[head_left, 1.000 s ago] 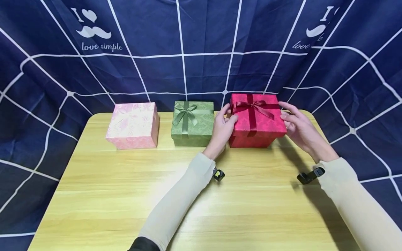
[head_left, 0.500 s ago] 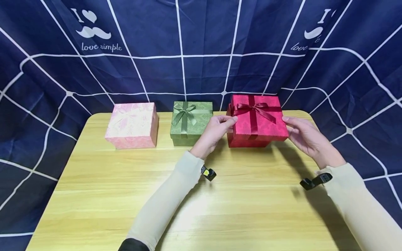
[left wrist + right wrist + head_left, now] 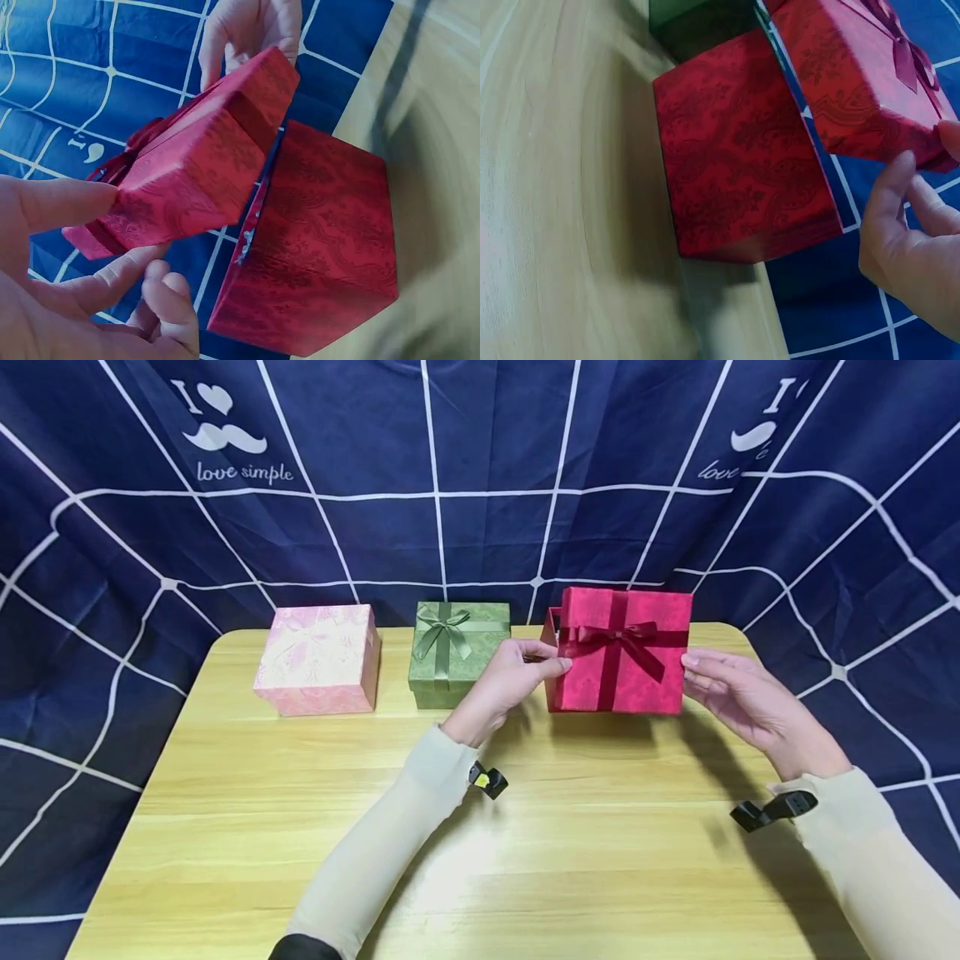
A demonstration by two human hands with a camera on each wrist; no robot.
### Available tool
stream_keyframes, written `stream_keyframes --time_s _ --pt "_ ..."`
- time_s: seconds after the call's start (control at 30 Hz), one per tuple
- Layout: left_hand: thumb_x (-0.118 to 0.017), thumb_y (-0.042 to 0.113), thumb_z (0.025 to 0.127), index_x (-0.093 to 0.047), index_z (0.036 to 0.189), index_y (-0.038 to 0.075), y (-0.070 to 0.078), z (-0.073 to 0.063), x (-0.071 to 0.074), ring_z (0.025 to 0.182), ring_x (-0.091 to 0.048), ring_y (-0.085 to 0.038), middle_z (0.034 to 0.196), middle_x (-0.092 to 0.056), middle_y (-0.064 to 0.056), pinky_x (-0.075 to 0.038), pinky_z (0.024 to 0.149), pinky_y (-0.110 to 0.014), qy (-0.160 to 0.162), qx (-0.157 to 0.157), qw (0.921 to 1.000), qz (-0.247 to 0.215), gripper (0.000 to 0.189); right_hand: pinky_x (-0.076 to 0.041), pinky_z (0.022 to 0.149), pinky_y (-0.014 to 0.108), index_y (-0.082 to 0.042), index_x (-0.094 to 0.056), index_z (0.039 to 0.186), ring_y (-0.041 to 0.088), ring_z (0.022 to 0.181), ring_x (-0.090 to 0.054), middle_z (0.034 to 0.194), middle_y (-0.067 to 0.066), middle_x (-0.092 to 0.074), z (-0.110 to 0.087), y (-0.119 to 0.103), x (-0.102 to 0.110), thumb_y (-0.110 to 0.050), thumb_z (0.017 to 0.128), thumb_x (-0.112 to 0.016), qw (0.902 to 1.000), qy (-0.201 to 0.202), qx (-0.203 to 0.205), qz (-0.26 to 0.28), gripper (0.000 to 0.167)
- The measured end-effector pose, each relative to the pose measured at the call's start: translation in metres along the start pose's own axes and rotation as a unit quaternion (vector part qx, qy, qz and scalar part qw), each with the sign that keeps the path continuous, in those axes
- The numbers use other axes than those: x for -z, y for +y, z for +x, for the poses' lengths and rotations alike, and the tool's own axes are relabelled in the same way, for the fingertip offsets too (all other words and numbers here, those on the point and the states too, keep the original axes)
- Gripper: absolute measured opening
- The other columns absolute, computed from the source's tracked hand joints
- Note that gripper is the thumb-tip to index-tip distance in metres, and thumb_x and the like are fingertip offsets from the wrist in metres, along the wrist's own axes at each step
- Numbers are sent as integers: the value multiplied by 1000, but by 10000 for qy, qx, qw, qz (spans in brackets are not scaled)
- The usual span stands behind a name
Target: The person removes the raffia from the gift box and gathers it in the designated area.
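A red lid (image 3: pixel 630 664) with a dark red ribbon and bow is raised off its red box (image 3: pixel 742 157) and tilted, its top facing me. My left hand (image 3: pixel 504 685) pinches the lid's left edge between thumb and fingers. On the opposite edge, my right hand (image 3: pixel 757 706) grips the lid. In the left wrist view, the box base (image 3: pixel 322 232) stands on the table, apart from the lid, with a little pale patterned material just showing at its rim. The rest of its inside is hidden.
Left of the red box stands a lidded green gift box (image 3: pixel 483 647) with a green bow, close to my left hand. A pink box (image 3: pixel 318 652) is farther left. Behind the wooden table (image 3: pixel 300 827) hangs a dark blue gridded cloth (image 3: pixel 495 427).
Both hands have lifted the lid off the red box, tipping its top toward me and shifting it slightly right. The green and pink boxes have stayed in place.
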State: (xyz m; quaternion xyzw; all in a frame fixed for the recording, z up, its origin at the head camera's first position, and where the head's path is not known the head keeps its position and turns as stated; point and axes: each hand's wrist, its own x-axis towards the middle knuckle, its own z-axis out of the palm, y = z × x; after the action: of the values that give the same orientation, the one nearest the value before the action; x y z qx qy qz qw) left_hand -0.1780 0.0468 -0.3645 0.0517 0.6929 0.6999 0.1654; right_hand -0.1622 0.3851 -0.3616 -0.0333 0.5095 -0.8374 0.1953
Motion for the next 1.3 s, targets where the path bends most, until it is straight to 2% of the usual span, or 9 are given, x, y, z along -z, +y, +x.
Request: stream_keyframes --time_s 0.13,0.3,0.4,0.5,0.63,0.77,0.93,1.13,1.3 --pt "-76 8 103 -73 131 -6 3 -5 -1 78 -64 -12 90 -73 -4 -46 68 -24 -242 -121 9993 -273 32 -53 70 20 2 -78 118 14 84 -68 101 7 -76 -6 -1 0 4 115 -42 9991 -192 44 -378 36" --pt "-72 8 107 -58 154 -3 7 -11 1 58 -71 -16 84 -80 -14 -41 45 -22 -698 79 9954 -646 51 -14 49 19 -2 -75 120 7 60 -45 94 7 -77 -14 -1 0 2 117 -40 9974 -324 -166 -616 35" --pt "-71 6 107 -52 158 -4 9 -14 3 75 -80 -22 94 -81 -19 -52 50 -24 -911 83 9929 -765 56 -16 45 16 -3 -75 126 7 64 -65 105 14 -81 -19 -3 -2 3 116 -42 9972 -238 -211 -672 35" --pt "-68 -1 106 -50 160 -4 11 -17 5 92 -81 -28 101 -81 -21 -59 58 -27 -975 8 9921 -791 57 -21 47 17 -4 -73 135 20 92 -80 115 22 -79 -21 -5 -6 7 115 -42 9979 -304 -173 -550 38" --pt "-55 -7 103 -48 162 -2 13 -21 8 101 -80 -32 106 -81 -19 -63 66 -31 -962 -79 9918 -834 60 -24 51 21 -4 -65 147 32 113 -76 126 29 -74 -23 -8 -11 11 114 -37 9971 -665 -32 -365 46" --pt "-51 0 108 -52 159 -2 13 -25 7 101 -80 -35 107 -80 -22 -64 67 -32 -1005 -94 9892 -1059 51 -48 60 13 3 -68 137 35 121 -73 129 35 -69 -29 -11 -10 5 117 -27 9942 -1053 -41 202 46" --pt "-60 23 115 -65 148 -1 12 -29 4 94 -80 -35 103 -80 -24 -63 63 -32 -1010 -57 9879 -1176 41 -62 81 27 10 -59 144 47 130 -64 141 42 -57 -35 -8 -3 -18 121 -12 9700 -1877 -233 1526 59" --pt "-66 30 112 -68 145 0 7 -33 1 88 -81 -34 97 -80 -22 -62 58 -32 -848 -221 9895 -1151 45 -60 78 28 8 -50 157 53 127 -64 141 42 -57 -36 -7 -4 -32 122 -11 9688 -2021 -136 1429 65" --pt "-68 30 110 -71 139 1 4 -39 0 85 -80 -33 98 -80 -19 -61 57 -31 -767 -240 9902 -1140 41 -57 69 22 5 -61 150 25 94 -76 125 31 -73 -44 -7 -13 -24 122 -15 9886 -1432 -138 436 61"
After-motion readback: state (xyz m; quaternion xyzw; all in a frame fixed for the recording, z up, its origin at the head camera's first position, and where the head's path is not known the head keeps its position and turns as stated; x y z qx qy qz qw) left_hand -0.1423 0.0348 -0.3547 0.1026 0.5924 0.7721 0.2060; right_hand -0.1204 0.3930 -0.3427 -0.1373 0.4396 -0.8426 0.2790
